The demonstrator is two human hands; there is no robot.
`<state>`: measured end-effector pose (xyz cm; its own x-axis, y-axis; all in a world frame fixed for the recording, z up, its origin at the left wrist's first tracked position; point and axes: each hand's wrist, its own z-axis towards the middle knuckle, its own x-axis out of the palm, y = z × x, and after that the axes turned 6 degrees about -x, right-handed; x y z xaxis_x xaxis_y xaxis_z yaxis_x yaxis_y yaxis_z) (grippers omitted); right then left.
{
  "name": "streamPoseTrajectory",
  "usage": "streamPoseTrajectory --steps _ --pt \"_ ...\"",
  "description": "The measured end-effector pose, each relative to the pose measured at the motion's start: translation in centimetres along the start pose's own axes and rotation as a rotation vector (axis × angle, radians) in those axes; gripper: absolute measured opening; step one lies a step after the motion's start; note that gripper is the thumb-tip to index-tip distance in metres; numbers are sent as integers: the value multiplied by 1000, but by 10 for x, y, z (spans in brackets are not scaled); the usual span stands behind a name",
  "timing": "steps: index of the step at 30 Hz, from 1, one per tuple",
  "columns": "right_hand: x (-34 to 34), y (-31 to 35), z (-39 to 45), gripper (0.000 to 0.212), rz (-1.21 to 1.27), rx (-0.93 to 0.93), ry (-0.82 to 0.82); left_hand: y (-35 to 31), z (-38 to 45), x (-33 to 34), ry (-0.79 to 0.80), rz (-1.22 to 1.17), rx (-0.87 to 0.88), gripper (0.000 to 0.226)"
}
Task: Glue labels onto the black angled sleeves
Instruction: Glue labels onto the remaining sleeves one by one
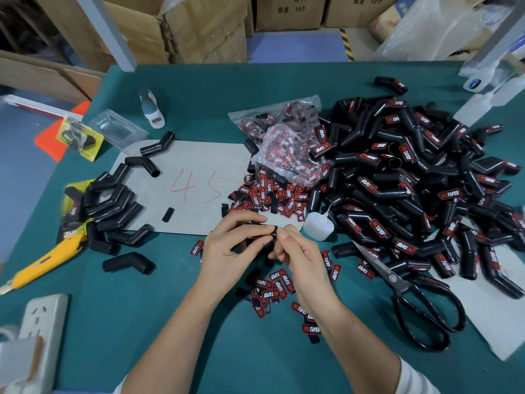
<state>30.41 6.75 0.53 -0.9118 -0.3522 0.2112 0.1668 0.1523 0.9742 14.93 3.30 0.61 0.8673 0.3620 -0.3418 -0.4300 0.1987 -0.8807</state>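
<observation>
My left hand (227,248) grips a black angled sleeve (260,232) just above the green table, near the front middle. My right hand (295,251) pinches the sleeve's right end with thumb and fingertips; whether a label lies under them I cannot tell. Loose red-and-black labels (274,285) lie scattered below my hands, and more labels (264,194) are heaped behind them. A white glue bottle (318,226) lies just right of my hands. Unlabelled sleeves (110,209) are piled at the left. A big heap of labelled sleeves (412,189) fills the right.
Black scissors (417,302) lie at the front right. A yellow utility knife (42,263) lies at the left, a white power strip (42,322) at the front left. A grey sheet marked 45 (196,166) covers the middle. Plastic bags of labels (284,137) sit behind. Cardboard boxes (199,27) stand beyond the table.
</observation>
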Motion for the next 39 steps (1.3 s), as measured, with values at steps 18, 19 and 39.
streamPoseTrajectory --steps 18,19,39 --pt "3 10 1 30 -69 -48 45 -1 2 -2 -4 -25 -4 15" --pt "3 11 1 30 -72 -53 43 -1 2 -2 -2 -29 -5 15" --pt "0 8 0 30 -84 -68 7 -3 0 -2 -28 -127 -52 19"
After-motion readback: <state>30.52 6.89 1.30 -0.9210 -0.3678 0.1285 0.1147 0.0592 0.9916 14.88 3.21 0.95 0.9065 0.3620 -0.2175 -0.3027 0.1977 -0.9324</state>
